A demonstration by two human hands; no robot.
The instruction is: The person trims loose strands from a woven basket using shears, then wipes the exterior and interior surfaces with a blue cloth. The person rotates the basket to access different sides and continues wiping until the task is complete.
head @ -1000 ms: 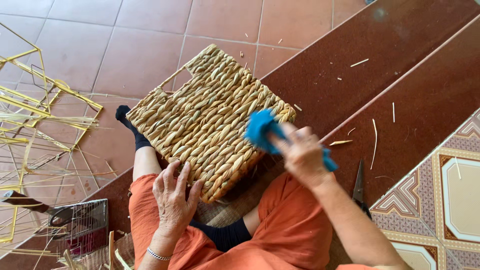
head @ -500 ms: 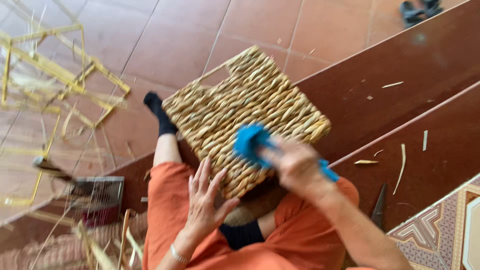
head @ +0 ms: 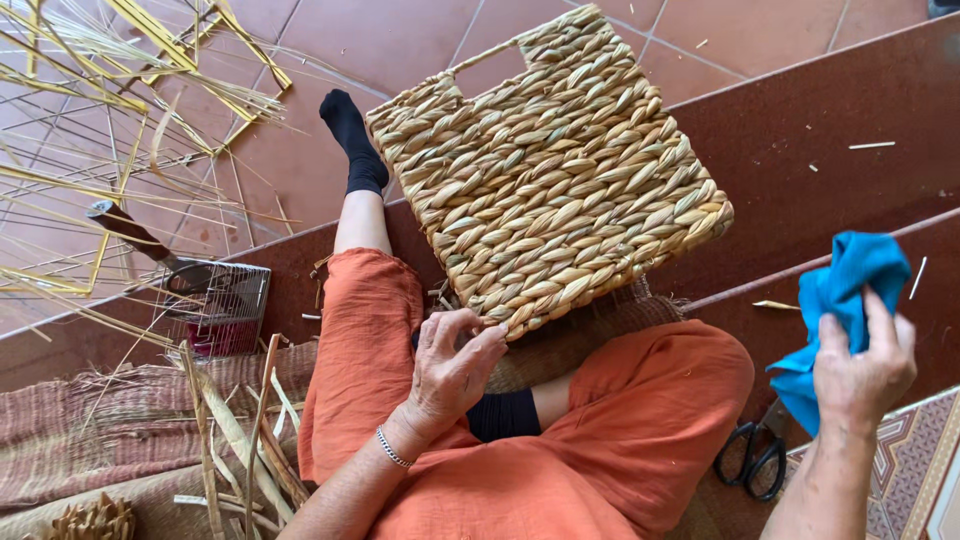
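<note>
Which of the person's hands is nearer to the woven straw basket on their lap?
Left. The left hand touches the woven straw basket at its lower edge; the right hand is off to the right, apart from it, holding a blue cloth.

I see the woven basket (head: 548, 175) resting on my lap, left hand (head: 452, 372) touching its near edge. Right hand (head: 862, 372), well right, holds a cloth (head: 838, 300); scissors (head: 752, 455) lie below it; wire cage (head: 218, 308) sits left.
</note>
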